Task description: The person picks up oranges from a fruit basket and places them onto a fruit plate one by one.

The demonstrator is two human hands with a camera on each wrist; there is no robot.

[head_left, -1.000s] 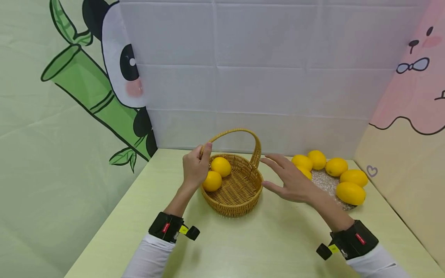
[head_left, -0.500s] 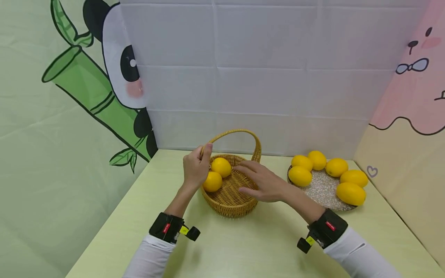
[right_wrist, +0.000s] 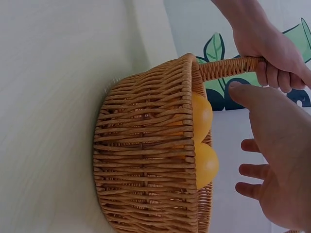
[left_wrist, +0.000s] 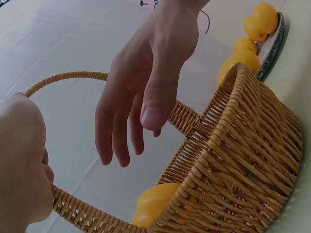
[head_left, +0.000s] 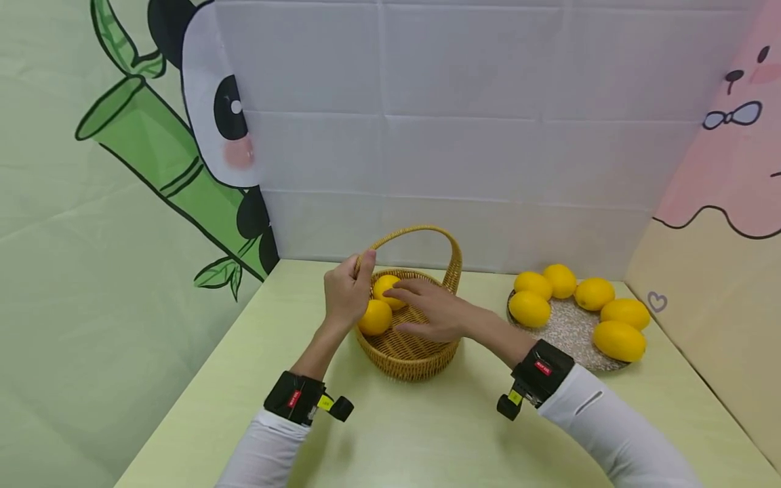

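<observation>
A round wicker basket [head_left: 407,369] with a tall arched handle [head_left: 454,261] stands on the table. My left hand [head_left: 346,291] grips the left side of that handle. Two yellow lemons, a front lemon [head_left: 375,318] and a back lemon [head_left: 386,290], lie in the basket's left half. Over the basket opening hangs my right hand [head_left: 434,310], fingers extended and spread, holding nothing. Its fingertips overlap the back lemon in the head view. From the left wrist view, the right hand [left_wrist: 146,82] is above the rim, fingers pointing down.
To the right of the basket lies a speckled round plate [head_left: 570,332] with several lemons around its edge, among them a near lemon [head_left: 619,341]. A pale grey wall cloth [head_left: 457,156] rises behind the table [head_left: 421,434].
My right hand has moved left, from the basket's right rim to over its opening near the lemons. The left hand keeps its grip on the handle, and the basket stays in place.
</observation>
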